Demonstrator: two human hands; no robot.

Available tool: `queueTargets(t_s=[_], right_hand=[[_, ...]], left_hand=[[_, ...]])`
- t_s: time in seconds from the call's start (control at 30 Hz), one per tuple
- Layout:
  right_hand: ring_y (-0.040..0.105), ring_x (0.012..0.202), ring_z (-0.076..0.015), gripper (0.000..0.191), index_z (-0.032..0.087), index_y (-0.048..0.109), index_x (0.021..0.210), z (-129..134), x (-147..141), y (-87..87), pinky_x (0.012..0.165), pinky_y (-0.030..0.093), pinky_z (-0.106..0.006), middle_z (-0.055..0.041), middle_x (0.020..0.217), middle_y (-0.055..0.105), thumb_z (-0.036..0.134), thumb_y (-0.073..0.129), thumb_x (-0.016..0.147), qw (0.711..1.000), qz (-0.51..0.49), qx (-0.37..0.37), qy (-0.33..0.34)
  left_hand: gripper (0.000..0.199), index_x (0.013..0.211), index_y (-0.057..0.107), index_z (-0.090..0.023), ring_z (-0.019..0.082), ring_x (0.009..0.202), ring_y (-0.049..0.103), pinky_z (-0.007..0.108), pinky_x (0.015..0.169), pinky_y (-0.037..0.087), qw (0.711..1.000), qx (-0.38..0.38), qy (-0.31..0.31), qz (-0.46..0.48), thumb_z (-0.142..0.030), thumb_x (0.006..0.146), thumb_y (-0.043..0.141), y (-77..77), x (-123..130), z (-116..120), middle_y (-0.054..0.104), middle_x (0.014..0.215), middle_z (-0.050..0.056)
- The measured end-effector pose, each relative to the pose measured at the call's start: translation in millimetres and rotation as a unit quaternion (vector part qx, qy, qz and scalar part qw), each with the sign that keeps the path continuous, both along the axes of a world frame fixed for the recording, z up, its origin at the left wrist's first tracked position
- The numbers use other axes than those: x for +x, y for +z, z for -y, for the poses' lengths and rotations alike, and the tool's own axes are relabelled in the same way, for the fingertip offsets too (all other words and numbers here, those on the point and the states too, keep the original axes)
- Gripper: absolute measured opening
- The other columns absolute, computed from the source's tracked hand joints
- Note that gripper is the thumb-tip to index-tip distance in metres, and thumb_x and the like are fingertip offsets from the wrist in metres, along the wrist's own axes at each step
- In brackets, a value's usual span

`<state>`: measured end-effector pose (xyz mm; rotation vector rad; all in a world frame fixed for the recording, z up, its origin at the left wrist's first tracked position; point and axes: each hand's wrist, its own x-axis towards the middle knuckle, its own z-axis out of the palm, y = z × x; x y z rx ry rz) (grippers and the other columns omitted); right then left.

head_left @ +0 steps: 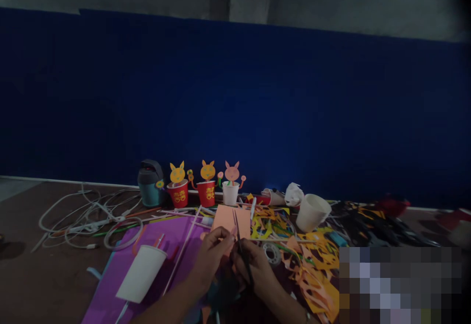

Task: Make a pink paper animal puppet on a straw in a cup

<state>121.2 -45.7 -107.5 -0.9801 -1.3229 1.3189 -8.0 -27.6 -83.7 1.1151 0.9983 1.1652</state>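
My right hand point(257, 265) is closed around a pair of dark scissors point(237, 233), whose blades point up and away from me, slightly apart. Close to the blades, my left hand point(211, 255) pinches what looks like a small piece of pinkish-orange paper, mostly hidden by the fingertips. Just beyond both hands lies a sheet of light orange paper point(224, 216). A white paper cup point(142, 274) with straws through it rests on its side on purple sheets point(176, 238), left of my left hand.
Cups with paper cat faces, two red point(206, 194) and one white point(230, 194), stand along the blue wall. A teal container point(150, 186) and tangled white cables point(99, 216) are left. Paper scraps point(312, 275), a tape roll point(271, 254) and another white cup point(312, 213) lie right.
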Motion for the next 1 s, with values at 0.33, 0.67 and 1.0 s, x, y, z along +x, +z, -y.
queueTargets(t_s=[0.33,0.67,1.0], right_hand=[[0.038,0.034,-0.0054,0.018,0.018,0.049,0.065,0,0,1.7,0.034,0.031,-0.016,0.0082,0.045,0.045,0.028,0.063,0.072,1.000,-0.008,-0.014,0.000],[0.037,0.035,-0.0051,0.018,0.018,0.050,0.065,0,2,6.4,0.035,0.029,-0.016,0.0083,0.045,0.043,0.029,0.063,0.072,1.000,-0.006,-0.023,0.003],[0.037,0.043,-0.0053,0.026,0.016,0.050,0.062,-3,2,6.9,0.041,0.029,-0.018,0.0061,0.052,0.044,0.030,0.071,0.069,1.000,-0.019,-0.019,0.000]], left_hand=[[0.036,0.065,0.050,-0.019,0.008,0.048,0.043,0.018,0.043,0.031,0.999,-0.026,-0.015,0.014,-0.050,0.071,0.068,1.3,0,1,0.046,0.060,-0.006],[0.034,0.064,0.054,-0.018,0.013,0.065,0.047,0.021,0.060,0.039,0.997,0.046,-0.007,-0.064,-0.048,0.074,0.066,3.0,-7,-8,0.049,0.066,-0.003],[0.028,0.068,0.053,-0.019,0.014,0.068,0.045,0.022,0.063,0.034,0.995,0.062,-0.003,-0.082,-0.043,0.077,0.063,-2.5,-11,-15,0.047,0.068,-0.003]])
